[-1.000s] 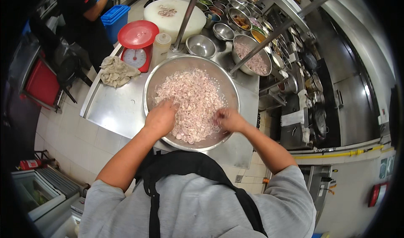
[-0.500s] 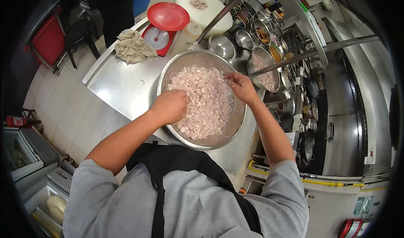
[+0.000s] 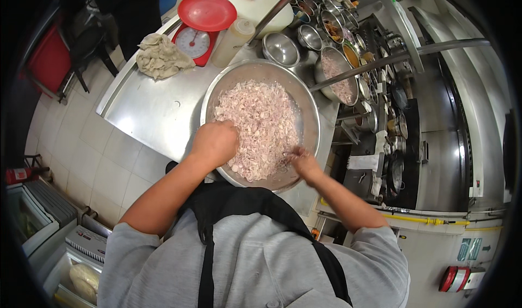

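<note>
A wide steel bowl (image 3: pixel 308 124) holds a heap of thinly sliced shallots (image 3: pixel 261 120), pale pink and white. My left hand (image 3: pixel 216 143) rests at the heap's left edge, just inside the rim. Its fingers are curled, and what they hold, if anything, is hidden. My right hand (image 3: pixel 304 164) is low on the bowl's right side, at the near edge of the heap. Motion blurs its fingers, which are close to the slices; their grip is unclear.
The steel table (image 3: pixel 147 109) carries a crumpled cloth (image 3: pixel 162 56), a red dial scale (image 3: pixel 207 12), a squeeze bottle (image 3: pixel 234 42), a white round board (image 3: pixel 272 11) and empty steel bowls (image 3: pixel 281 49). A metal bar (image 3: pixel 375 66) crosses above another shallot bowl (image 3: pixel 338 75). Someone in dark clothes (image 3: pixel 128 14) stands beyond.
My right hand has moved down toward me along the bowl's right side. My left hand has shifted slightly nearer me, still curled. The view has shifted a little.
</note>
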`<action>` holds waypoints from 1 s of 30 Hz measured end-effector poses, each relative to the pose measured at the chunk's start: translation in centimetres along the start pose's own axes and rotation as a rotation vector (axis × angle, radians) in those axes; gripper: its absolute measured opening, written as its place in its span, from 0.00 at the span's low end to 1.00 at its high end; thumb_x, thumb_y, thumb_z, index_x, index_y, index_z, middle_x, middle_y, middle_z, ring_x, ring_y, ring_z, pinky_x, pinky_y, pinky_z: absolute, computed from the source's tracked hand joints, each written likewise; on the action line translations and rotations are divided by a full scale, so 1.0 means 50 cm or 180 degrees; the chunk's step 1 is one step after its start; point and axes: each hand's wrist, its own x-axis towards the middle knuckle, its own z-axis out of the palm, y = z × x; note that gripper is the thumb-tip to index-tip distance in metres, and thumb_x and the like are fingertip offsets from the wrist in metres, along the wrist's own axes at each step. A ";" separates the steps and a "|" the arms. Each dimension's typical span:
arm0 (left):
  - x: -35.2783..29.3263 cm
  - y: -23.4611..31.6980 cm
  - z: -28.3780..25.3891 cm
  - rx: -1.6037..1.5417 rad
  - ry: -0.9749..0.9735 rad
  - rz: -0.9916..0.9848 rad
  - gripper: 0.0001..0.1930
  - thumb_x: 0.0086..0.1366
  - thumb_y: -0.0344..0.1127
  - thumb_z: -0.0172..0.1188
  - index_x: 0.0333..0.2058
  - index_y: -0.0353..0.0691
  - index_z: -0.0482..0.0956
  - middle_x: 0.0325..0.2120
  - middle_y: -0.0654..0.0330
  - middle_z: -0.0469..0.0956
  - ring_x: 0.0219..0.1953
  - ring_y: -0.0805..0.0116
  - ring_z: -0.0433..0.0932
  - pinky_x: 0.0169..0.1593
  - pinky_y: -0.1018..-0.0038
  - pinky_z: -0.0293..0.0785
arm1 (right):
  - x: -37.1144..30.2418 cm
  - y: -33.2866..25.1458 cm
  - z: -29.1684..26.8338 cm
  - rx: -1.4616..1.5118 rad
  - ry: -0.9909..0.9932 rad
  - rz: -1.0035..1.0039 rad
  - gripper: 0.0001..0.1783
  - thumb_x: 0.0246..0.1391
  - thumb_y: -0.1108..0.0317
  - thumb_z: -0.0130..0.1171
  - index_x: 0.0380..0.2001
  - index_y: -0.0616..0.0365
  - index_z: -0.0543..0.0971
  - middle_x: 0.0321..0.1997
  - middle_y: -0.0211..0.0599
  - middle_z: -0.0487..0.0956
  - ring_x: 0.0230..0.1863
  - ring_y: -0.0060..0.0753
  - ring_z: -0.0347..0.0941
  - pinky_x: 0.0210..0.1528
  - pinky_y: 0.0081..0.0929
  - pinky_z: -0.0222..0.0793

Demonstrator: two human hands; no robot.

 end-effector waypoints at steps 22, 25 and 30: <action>0.048 -0.052 -0.031 -0.1358 0.1527 0.0625 0.06 0.56 0.32 0.53 0.24 0.37 0.74 0.25 0.51 0.75 0.29 0.50 0.76 0.35 0.61 0.73 | 0.250 -0.397 0.095 -0.1464 0.0391 -0.2544 0.15 0.53 0.59 0.51 0.33 0.61 0.79 0.38 0.52 0.78 0.43 0.53 0.74 0.45 0.44 0.70; 0.060 -0.087 -0.023 -0.1737 0.1537 0.0211 0.07 0.58 0.29 0.46 0.22 0.34 0.69 0.21 0.53 0.71 0.24 0.59 0.71 0.30 0.68 0.68 | 0.125 -0.402 0.145 -0.2310 -0.0724 -0.2623 0.14 0.48 0.63 0.53 0.34 0.60 0.77 0.36 0.48 0.79 0.41 0.52 0.75 0.41 0.45 0.71; 0.086 -0.089 -0.032 -0.2126 0.1156 0.0117 0.08 0.58 0.31 0.46 0.23 0.32 0.68 0.22 0.47 0.71 0.27 0.51 0.72 0.34 0.62 0.68 | 0.023 -0.237 0.111 -0.1391 -0.0783 -0.4630 0.08 0.38 0.65 0.57 0.23 0.56 0.78 0.38 0.42 0.78 0.41 0.43 0.74 0.41 0.40 0.71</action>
